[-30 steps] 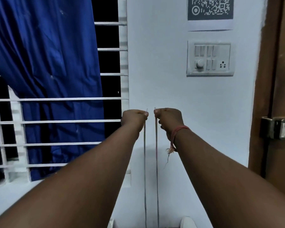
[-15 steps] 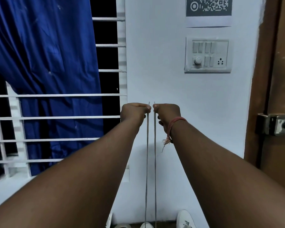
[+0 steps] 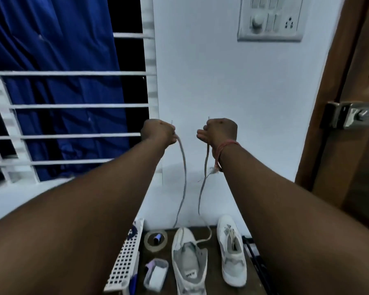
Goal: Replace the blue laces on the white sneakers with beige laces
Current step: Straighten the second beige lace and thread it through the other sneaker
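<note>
Both arms reach forward and up. The left hand (image 3: 159, 133) is curled into a fist around one end of the beige lace (image 3: 183, 179), and the right hand (image 3: 219, 132) (a red thread band at its wrist) grips the other end. The two strands hang slack, apart from each other, down to the left sneaker (image 3: 189, 260) on the dark wooden surface (image 3: 213, 282). The right sneaker (image 3: 232, 250) stands just beside it. A roll of tape (image 3: 155, 240) lies near the left sneaker's toe.

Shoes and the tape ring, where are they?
left shoe (image 3: 189, 260): head view, on its grey tongue.
right shoe (image 3: 232, 250): head view, on its laced middle.
tape ring (image 3: 149, 244): head view, on its near rim.
</note>
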The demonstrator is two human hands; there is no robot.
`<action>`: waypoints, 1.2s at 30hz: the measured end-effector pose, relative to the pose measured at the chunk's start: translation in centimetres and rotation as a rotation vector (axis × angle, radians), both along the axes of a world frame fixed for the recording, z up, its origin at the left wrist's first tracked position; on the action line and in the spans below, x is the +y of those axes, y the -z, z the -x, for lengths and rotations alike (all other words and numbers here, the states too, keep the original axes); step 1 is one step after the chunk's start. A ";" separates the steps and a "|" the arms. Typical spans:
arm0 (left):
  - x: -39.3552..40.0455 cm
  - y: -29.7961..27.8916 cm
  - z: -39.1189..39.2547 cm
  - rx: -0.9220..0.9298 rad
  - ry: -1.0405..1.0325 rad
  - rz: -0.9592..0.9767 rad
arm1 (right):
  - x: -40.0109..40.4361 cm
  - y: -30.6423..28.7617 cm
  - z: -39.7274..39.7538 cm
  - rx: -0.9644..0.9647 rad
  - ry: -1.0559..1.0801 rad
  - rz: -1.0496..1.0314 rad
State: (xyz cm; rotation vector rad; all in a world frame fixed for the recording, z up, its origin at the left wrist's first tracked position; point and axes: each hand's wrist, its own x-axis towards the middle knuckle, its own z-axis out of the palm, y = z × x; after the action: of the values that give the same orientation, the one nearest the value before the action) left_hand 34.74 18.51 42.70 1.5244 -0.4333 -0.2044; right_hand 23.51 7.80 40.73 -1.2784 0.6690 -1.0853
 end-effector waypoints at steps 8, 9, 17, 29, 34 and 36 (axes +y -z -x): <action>3.2 18.6 -1.2 -0.278 -0.042 -0.432 | 1.8 17.3 1.2 0.252 -0.053 0.074; 3.5 20.7 -1.0 -0.242 -0.009 -0.466 | 2.4 19.4 1.3 0.277 -0.086 0.024; 3.0 33.2 -0.2 0.160 0.156 -0.580 | 3.3 35.0 -1.0 0.758 -0.167 0.014; 3.4 37.0 4.1 -0.006 0.111 -0.659 | 2.5 37.5 -0.4 0.854 -0.122 0.102; 3.7 38.3 3.0 0.014 0.170 -0.656 | 3.8 36.7 0.7 0.750 -0.194 0.126; 3.7 38.9 2.7 0.173 0.183 -0.579 | 4.0 37.0 0.9 0.741 -0.198 0.177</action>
State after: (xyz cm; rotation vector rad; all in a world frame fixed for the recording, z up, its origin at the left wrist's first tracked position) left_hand 32.08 22.25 3.81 2.0114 -0.3924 -0.6439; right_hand 22.58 11.76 3.76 -1.8795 0.9779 -0.4922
